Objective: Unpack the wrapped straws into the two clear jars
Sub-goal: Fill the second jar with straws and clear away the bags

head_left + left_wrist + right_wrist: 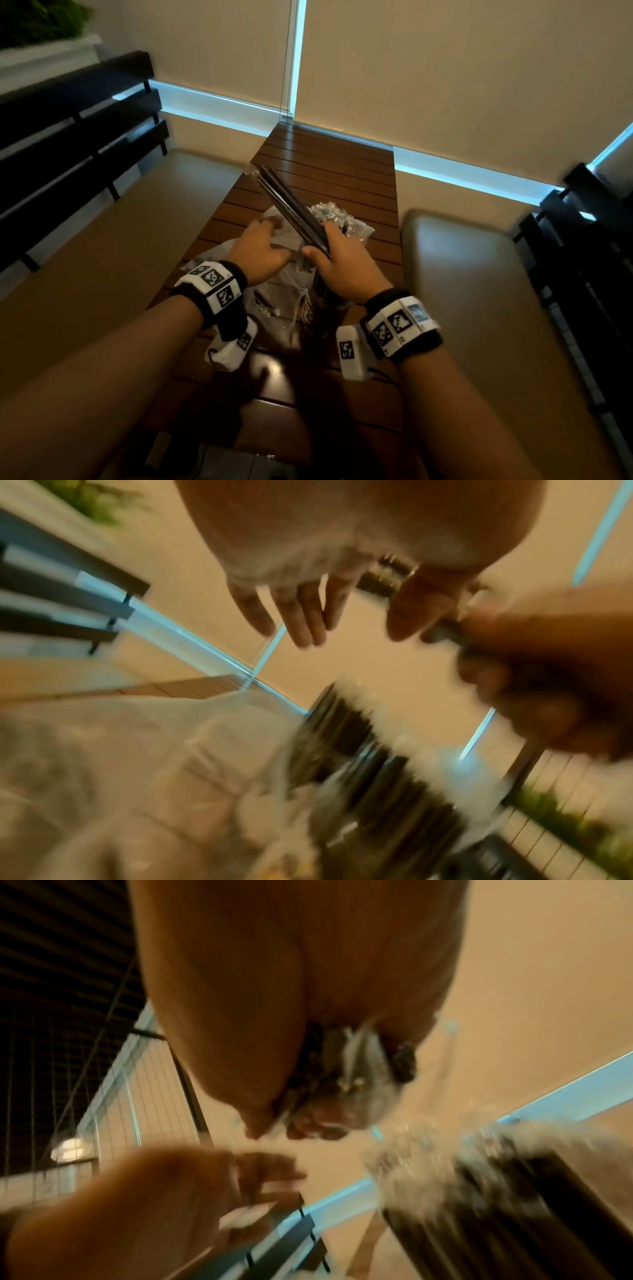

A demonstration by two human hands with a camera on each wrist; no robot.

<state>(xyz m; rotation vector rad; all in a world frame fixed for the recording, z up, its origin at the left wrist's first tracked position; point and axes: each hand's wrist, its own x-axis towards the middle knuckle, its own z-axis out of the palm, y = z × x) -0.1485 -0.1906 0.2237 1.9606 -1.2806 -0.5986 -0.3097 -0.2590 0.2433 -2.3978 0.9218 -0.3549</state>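
My right hand (325, 246) grips a bundle of dark wrapped straws (291, 202) that slants up and to the left over the wooden table (325, 164). In the right wrist view the right hand's (308, 1123) fingers curl round that bundle (346, 1058). My left hand (263, 240) hovers just left of it with fingers straight and holds nothing; the left wrist view shows the left hand (301, 615) spread. Behind my right hand stands a clear jar (330, 214) packed with dark wrapped straws (377, 750). A second clear jar (240, 750) seems to stand beside it, blurred.
A crumpled clear plastic bag (284, 301) with a few loose straws lies on the table between my wrists. Tan cushioned benches (479, 291) flank the table, with dark slatted backrests (68, 137). Beige blinds (445, 68) close off the far end.
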